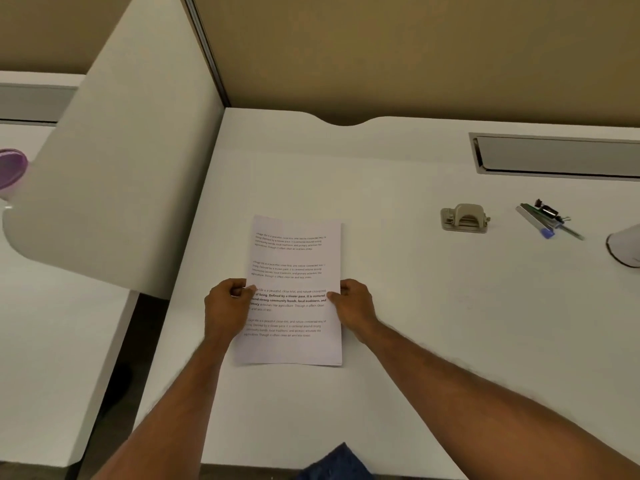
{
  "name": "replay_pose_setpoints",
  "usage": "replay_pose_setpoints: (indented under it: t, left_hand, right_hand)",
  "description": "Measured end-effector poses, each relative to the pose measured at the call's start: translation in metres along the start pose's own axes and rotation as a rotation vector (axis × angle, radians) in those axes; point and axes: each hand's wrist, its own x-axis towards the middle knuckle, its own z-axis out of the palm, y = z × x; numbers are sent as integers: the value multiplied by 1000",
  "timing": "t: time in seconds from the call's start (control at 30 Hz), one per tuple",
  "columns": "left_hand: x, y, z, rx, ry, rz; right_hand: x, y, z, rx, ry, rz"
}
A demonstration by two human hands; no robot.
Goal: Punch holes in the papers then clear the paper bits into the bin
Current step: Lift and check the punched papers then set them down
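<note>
A stack of white printed papers (294, 265) lies at the middle of the white desk (398, 306). My left hand (227, 306) grips the stack's left edge, thumb on top. My right hand (353, 306) grips its right edge the same way. A beige hole punch (465, 218) stands on the desk to the right of the papers, well apart from both hands. No bin and no paper bits show in the head view.
Right of the punch lie a stapler, a pen and clips (547, 218), and a white cup (627, 245) at the right edge. A grey cable tray (561, 155) is set into the back. A white divider panel (114, 168) stands left, a purple object (12, 168) beyond it.
</note>
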Motion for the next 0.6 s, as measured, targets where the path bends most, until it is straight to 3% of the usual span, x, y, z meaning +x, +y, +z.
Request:
replay_pose_setpoints:
  t: [0.27,0.5,0.6]
  left_hand:
    - [7,-11,-12,32,-30,-4]
    - [3,-7,-15,165,-50,27]
    - [-3,-5,-17,260,-51,44]
  right_hand:
    - [-2,-3,8,-383,97,-146]
    - [-3,-3,-3,-563,81,-201]
    - [-8,1,-10,-529,75,-251]
